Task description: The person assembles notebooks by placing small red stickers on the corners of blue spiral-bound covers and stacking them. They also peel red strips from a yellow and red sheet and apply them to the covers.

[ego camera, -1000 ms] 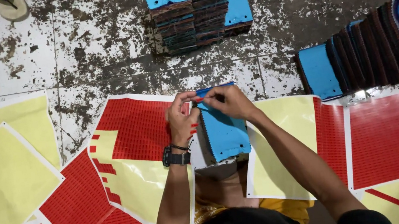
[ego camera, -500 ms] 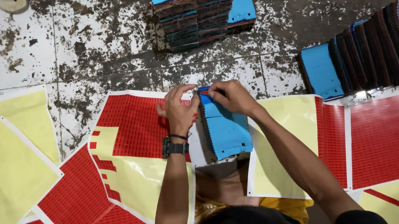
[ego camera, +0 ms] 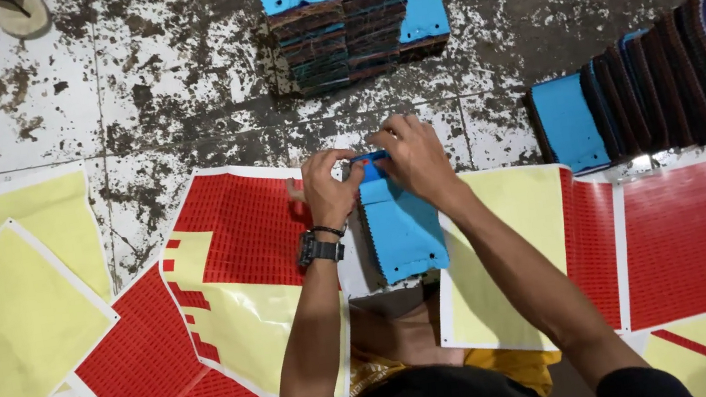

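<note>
Both hands meet over the floor [ego camera: 164,77]: the left hand [ego camera: 328,188] and right hand [ego camera: 411,156] pinch the far top edge of a blue swatch booklet [ego camera: 403,228], which lies between red sticker sheets [ego camera: 244,225] and a yellow sheet [ego camera: 509,230].

Informal floor workshop: stained tiled floor [ego camera: 164,77], stacked blue-covered fabric swatch books [ego camera: 347,10] beyond the hands, red-and-yellow sticker sheets [ego camera: 228,246] spread either side.

Swatch booklet [ego camera: 403,228] lies between sticker sheets [ego camera: 236,236], stacks [ego camera: 348,15] beyond.
</note>
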